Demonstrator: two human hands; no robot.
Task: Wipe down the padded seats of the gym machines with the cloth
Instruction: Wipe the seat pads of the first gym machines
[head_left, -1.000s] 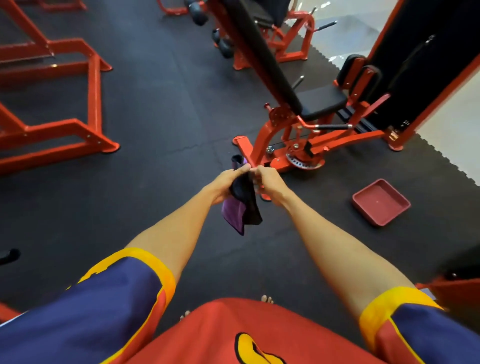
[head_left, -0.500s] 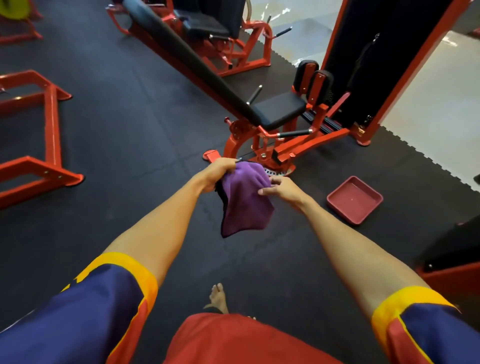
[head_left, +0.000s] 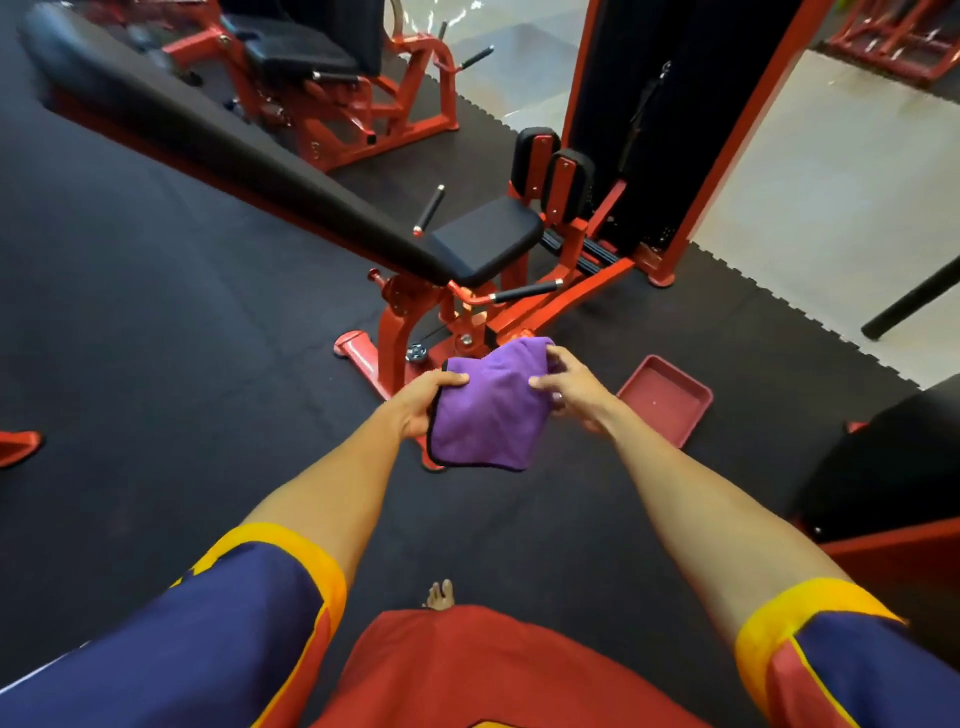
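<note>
Left grip (head_left: 422, 404) and right grip (head_left: 574, 396) hold one cloth (head_left: 488, 418)

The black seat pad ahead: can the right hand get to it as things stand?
Probably, with a lean forward: nothing stands between the right hand and the seat pad; it pinches the cloth.

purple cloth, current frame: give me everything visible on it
The purple cloth looks like soft microfibre with a thin black hem. It is folded into a loose pad, held in the air above the dark floor, short of the black padded seat. The left hand grips its left edge, thumb on top; the right hand pinches its upper right side.
</note>
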